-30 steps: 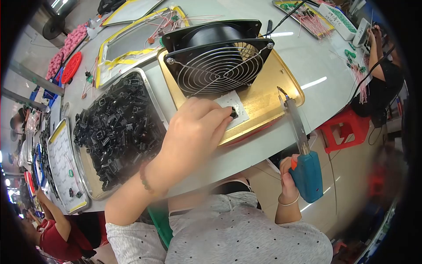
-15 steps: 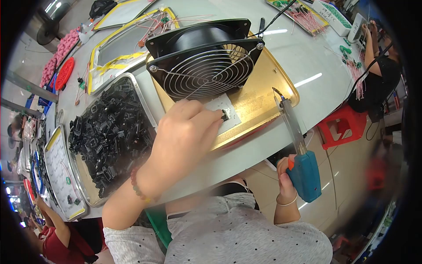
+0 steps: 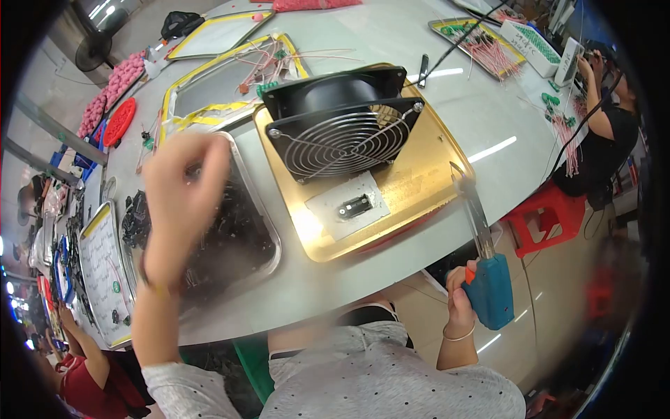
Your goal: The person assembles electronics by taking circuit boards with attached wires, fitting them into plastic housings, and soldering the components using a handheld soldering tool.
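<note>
My left hand (image 3: 185, 185) is raised over the tray of black plastic parts (image 3: 234, 237), its fingers curled and smeared by motion; whether they hold anything is unclear. On the gold tray (image 3: 426, 157), a small black part (image 3: 354, 206) lies on a white pad (image 3: 324, 209), in front of a black fan (image 3: 342, 143) with a wire guard. My right hand (image 3: 460, 305) is closed around the handle of a blue soldering gun (image 3: 490, 290). The gun's metal tip points up beside the gold tray's right edge.
Yellow-edged trays (image 3: 167, 105) with wires stand behind. At the back right are a tray of green parts (image 3: 481, 49) and a white box (image 3: 530, 49). A red stool (image 3: 544, 216) is at the right. Co-workers (image 3: 607, 133) (image 3: 87, 370) sit on both sides.
My left hand has left the black part on the pad and moved left over the parts tray. The part now lies uncovered. My right hand still holds the soldering gun. The view has shifted slightly.
</note>
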The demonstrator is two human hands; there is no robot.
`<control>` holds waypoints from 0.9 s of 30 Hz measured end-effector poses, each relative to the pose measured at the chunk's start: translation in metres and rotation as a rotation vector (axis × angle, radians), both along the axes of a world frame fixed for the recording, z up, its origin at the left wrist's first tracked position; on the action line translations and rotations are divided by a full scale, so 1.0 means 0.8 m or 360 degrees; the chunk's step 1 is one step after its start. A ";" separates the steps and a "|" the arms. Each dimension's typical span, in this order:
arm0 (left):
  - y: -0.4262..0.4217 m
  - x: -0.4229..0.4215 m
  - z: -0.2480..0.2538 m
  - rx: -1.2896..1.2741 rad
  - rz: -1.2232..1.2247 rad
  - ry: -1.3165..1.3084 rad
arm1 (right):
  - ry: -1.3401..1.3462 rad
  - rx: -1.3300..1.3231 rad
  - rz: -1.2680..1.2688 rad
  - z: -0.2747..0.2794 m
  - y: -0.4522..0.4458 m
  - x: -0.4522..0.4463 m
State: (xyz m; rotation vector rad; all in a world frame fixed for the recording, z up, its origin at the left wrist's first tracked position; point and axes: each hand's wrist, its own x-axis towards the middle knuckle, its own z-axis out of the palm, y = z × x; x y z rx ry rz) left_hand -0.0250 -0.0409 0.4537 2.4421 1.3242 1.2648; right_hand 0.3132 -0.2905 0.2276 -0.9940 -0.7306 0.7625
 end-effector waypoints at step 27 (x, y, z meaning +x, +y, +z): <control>0.241 -0.015 -0.035 -0.0970 -0.0351 -0.1521 | -0.0560 0.0037 -0.0028 0.084 0.017 -0.045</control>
